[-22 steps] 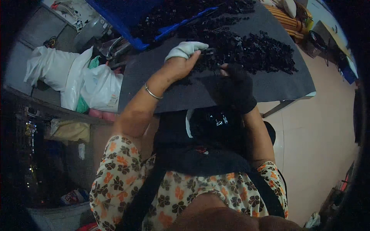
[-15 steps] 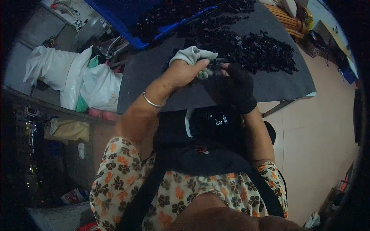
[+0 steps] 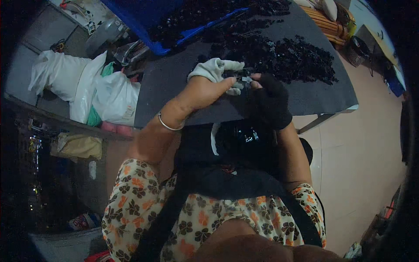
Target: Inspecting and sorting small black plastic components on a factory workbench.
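Note:
My left hand [image 3: 211, 83], in a pale glove that leaves the thumb bare, is closed with the thumb pressed toward the fingers. Across from it, my right hand [image 3: 271, 98] wears a black glove with bare fingertips and pinches inward. A small dark part with a shiny grey face [image 3: 245, 79] is held between the fingertips of both hands, just above the table; its exact kind is too small to tell. Beyond the hands, a heap of small black parts [image 3: 301, 59] lies spread over the dark grey tabletop [image 3: 170, 78].
A blue tray [image 3: 135, 22] holding more black pieces stands at the far left of the table. White plastic bags [image 3: 113, 96] lie on the left. A bundle of orange-brown rods [image 3: 325, 24] sits at the far right. Below, a black apron [image 3: 227, 179] covers my lap.
The left hand has shifted slightly left and its fingers have loosened a little. The grey face of the small part now shows between the hands. The right hand has barely moved.

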Available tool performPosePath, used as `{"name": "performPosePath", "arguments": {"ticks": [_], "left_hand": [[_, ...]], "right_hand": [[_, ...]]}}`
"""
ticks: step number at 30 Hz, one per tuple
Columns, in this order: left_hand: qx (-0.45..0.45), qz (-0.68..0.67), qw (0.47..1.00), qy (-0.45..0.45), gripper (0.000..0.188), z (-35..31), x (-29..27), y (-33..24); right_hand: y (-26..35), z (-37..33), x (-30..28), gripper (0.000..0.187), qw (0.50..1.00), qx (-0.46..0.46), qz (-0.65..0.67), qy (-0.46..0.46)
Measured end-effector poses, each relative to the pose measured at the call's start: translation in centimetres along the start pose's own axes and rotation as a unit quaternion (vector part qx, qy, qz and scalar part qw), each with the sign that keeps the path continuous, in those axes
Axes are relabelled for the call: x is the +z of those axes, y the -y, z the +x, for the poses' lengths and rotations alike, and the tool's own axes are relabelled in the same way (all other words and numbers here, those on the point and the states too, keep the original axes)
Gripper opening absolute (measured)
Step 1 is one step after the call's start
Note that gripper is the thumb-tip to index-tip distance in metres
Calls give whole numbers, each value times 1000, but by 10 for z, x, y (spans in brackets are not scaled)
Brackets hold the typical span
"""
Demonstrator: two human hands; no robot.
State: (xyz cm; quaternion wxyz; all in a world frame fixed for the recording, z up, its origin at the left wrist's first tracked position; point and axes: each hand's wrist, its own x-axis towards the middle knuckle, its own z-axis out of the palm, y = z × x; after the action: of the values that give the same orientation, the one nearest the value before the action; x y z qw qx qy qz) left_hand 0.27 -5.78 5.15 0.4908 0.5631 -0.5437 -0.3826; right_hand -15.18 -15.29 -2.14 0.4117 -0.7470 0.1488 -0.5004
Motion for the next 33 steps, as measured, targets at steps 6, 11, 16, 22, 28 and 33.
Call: {"name": "performPosePath", "arguments": {"ticks": [6,11,16,22,28,33], "left_hand": [[-5,-10,1000,21,34,-2,0,-3],[18,54,998,7,34,-3,1,-6],[-16,-51,996,-74,26,-7,1,7],[25,-150,978,-142,22,-14,22,20],[122,196,953,-197,21,-22,36,18],[216,378,890,-139,27,-31,38,9]], "right_hand": [[2,5,-1,14,981,-149,-124,-19],[10,6,-5,14,976,-168,-140,-20],[11,5,-1,13,970,-161,-169,-63],[11,0,7,9,987,-66,-106,-106],[15,-8,18,8,985,151,71,-34],[30,-10,19,5,933,285,214,49]]}}
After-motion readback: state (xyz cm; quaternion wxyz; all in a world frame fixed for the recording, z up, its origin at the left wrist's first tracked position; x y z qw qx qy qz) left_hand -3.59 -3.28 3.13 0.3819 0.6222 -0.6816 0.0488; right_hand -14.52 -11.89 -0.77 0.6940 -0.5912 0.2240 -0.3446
